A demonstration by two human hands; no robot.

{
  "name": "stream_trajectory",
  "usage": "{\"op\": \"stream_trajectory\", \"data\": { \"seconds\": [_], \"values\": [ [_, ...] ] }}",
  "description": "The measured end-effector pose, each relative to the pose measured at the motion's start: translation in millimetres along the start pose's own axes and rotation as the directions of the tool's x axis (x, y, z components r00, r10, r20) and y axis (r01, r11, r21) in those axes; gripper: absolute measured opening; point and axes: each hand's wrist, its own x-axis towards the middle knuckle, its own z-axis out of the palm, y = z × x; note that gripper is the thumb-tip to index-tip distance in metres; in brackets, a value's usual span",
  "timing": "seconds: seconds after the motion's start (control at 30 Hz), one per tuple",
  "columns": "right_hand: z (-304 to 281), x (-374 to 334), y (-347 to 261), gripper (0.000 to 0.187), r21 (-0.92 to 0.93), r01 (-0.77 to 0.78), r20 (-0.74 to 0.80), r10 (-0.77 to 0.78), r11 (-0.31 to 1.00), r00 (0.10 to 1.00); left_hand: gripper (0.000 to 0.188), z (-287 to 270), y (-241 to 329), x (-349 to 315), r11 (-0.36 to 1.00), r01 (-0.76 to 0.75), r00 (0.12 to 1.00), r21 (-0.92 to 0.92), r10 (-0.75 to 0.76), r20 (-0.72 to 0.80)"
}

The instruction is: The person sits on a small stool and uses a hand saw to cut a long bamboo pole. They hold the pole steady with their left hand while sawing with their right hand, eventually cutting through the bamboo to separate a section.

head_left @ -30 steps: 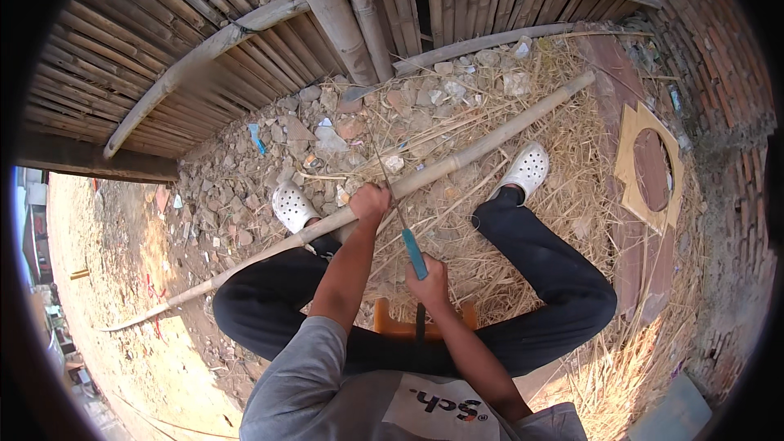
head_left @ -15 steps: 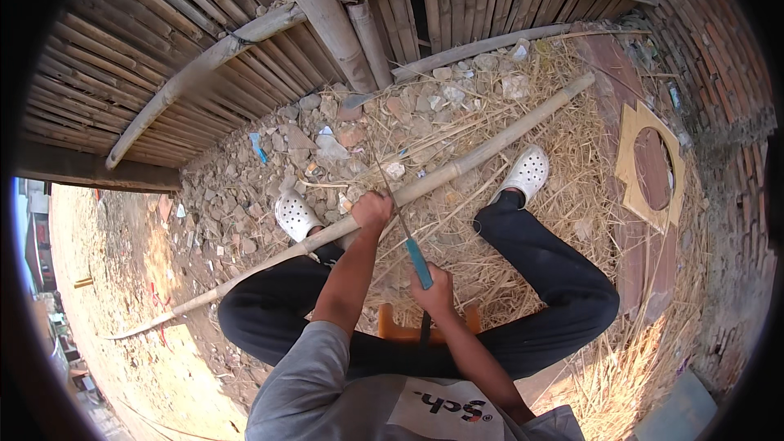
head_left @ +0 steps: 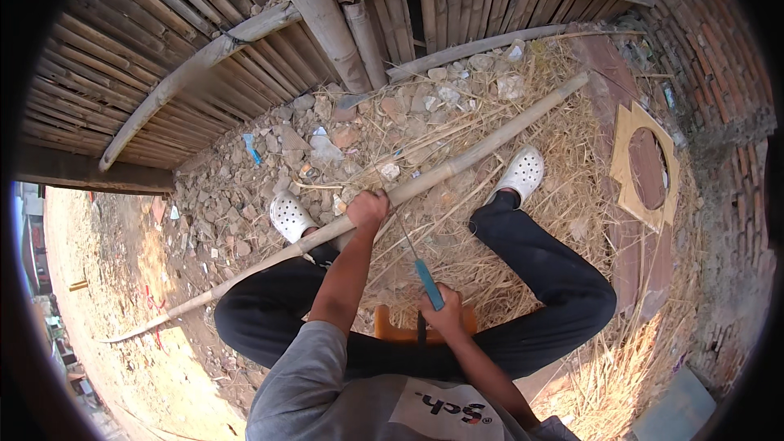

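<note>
A long pale bamboo pole (head_left: 498,137) lies slantwise before me, from the lower left to the upper right, crossing over my left foot. My left hand (head_left: 367,208) is wrapped round it near the middle. My right hand (head_left: 442,309) grips the teal handle of a handsaw (head_left: 428,282). Its thin, narrow blade points up and left toward the pole, just right of my left hand. Whether the blade's tip touches the bamboo is hard to make out.
An orange plastic seat (head_left: 382,322) shows between my thighs. Stones and rubble (head_left: 237,163) lie at left and ahead; straw (head_left: 563,196) covers the right. A yellowish board with an oval hole (head_left: 624,165) rests by the brick wall (head_left: 719,65). A bamboo-slat wall (head_left: 457,12) stands ahead.
My right hand has drawn the saw back toward me and slightly right, so its blade no longer reaches across the pole. My left hand keeps its grip on the bamboo.
</note>
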Motion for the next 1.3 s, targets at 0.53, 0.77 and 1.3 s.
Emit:
{"op": "stream_trajectory", "data": {
  "seconds": [0.53, 0.77, 1.3],
  "values": [
    [-32.7, -49.0, -22.2, 0.011, 0.125, -0.037, -0.029, 0.041, 0.991, 0.999, 0.05, 4.2, 6.0, 3.1, 0.999, 0.045, 0.999, 0.007, -0.045, 0.015],
    [8.6, 12.6, -10.3, 0.012, -0.07, 0.046, -0.09, -0.053, 0.996, 0.995, 0.052, -8.4, 8.1, -7.4, 1.0, -0.001, 1.0, 0.009, 0.001, 0.027],
    [8.8, 6.5, -3.1, 0.015, -0.152, 0.087, -0.037, -0.094, 0.985, 0.995, 0.049, 6.6, 0.5, 7.9, 1.0, 0.02, 0.999, 0.014, -0.02, 0.034]
  ]
}}
